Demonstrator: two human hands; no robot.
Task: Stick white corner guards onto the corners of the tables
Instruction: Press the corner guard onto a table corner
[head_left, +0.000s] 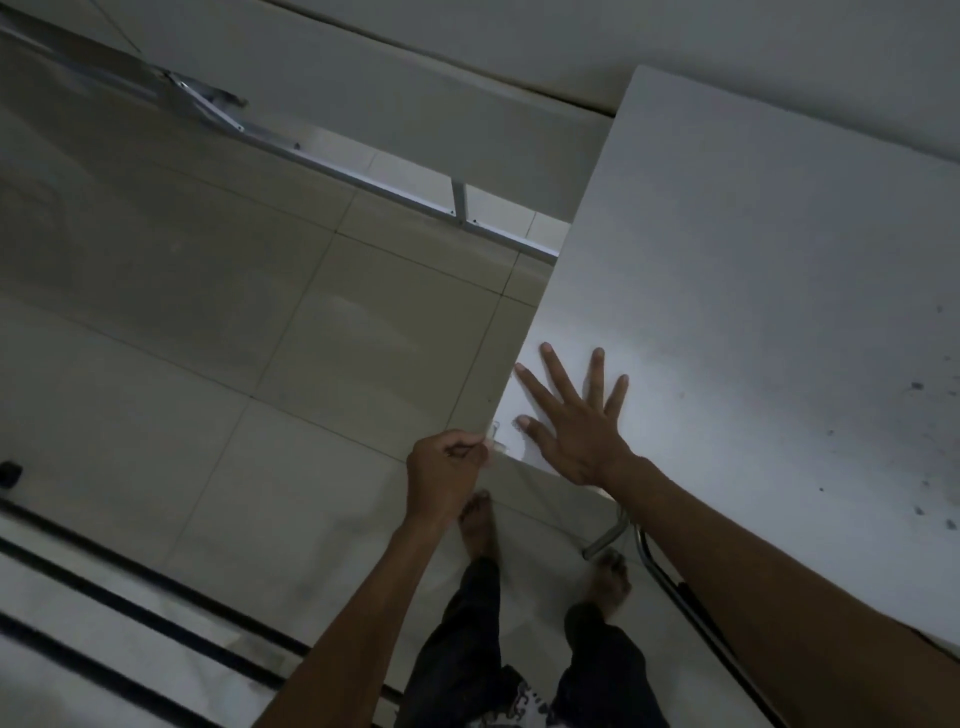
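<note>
I see the right hand (574, 423) spread flat on the white table (753, 291), fingers wide, just beside the near corner, while the left hand (444, 470) is curled at that corner and seems to pinch the small corner guard (496, 434), which sits right at the corner tip; its exact seating is too dim to tell. The risk, I think, is that the guard goes on crooked or sticks only on one face if the pinch slips off the sharp edge. To the left is open tiled floor (234, 338), so the arm has room; a second table (415, 119) stands well apart behind, and bare feet (480, 525) are near the table leg (605, 538) below.
</note>
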